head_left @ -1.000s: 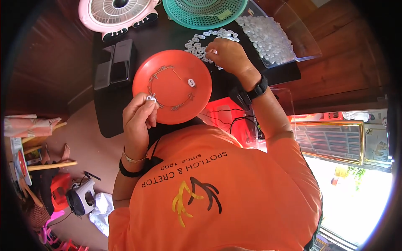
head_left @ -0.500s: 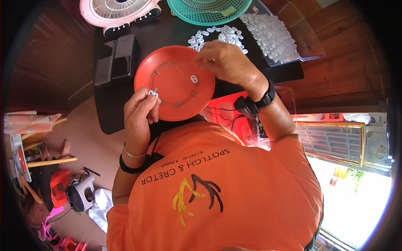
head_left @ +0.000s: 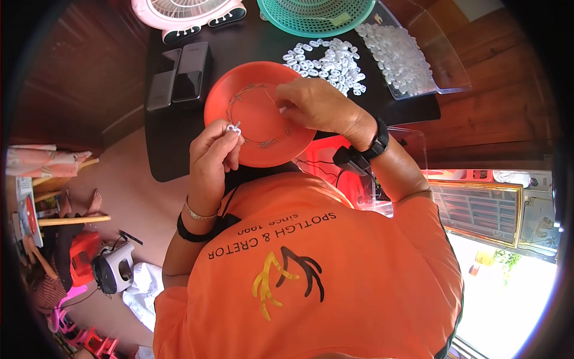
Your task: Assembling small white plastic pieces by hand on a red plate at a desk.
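My left hand point(head_left: 210, 148) is closed at the near left rim of an orange-red plate point(head_left: 258, 122). Thumb and forefinger pinch a small white oval plastic piece with holes point(head_left: 233, 130), and a thin metal pin point(head_left: 238, 124) stands up from it. Over the plate's right side, my right hand point(head_left: 320, 106) is closed too, its fingertips low against the plate. A bit of another white plastic piece point(head_left: 283, 110) shows at those fingertips; the fingers cover most of it. Several thin metal pins point(head_left: 266, 143) lie in a loose ring on the plate.
Beyond the plate lies a pile of white oval pieces point(head_left: 341, 67). A clear tray of translucent pieces point(head_left: 397, 63) stands to its right, a green basket point(head_left: 317, 24) behind. Two grey phone-like devices point(head_left: 190, 81) and a pink fan point(head_left: 185, 24) are at left. Another person's foot point(head_left: 94, 203) shows at far left.
My right hand has come down onto the white piece lying on the plate and closed its fingers at it. The left hand keeps its pinch. The whole view has shifted slightly.
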Available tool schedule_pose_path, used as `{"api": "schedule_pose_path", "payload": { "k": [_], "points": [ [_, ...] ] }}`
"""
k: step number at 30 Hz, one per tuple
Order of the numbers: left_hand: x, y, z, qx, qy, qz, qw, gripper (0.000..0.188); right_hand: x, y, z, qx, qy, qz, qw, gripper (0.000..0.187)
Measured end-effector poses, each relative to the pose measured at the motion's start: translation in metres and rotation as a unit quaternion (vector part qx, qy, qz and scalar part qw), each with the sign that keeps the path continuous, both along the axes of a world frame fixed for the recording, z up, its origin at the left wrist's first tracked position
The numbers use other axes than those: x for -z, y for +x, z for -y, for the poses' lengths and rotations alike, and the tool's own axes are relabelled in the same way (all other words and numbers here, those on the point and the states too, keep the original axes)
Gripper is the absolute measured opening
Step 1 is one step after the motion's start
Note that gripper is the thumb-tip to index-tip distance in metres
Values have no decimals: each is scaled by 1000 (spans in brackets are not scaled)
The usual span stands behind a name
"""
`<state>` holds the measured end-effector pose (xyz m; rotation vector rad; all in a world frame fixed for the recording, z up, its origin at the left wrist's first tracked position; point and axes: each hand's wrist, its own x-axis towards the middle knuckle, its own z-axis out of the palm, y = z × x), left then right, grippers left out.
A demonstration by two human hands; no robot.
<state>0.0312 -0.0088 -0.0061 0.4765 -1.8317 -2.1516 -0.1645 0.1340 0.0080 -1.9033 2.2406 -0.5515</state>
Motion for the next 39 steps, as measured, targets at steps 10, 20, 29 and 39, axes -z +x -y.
{"api": "schedule_pose_path", "payload": {
  "k": [10, 20, 29, 39],
  "points": [
    [-2, -3, -2, 23, 40, -90, 995, 23, -8, 52, 10, 15, -175, 557, 812, 19],
    [0, -3, -1, 16, 61, -103, 993, 22, 0, 66, 13, 41, -231, 542, 807, 6],
    [-7, -3, -6, -21, 6, -29, 999, 22, -9, 54, 4, 110, -178, 634, 745, 12],
    [-5, -8, -10, -25, -5, 0, 1000, 21, -7, 54, 2, 114, -189, 651, 727, 13]
  ]
}}
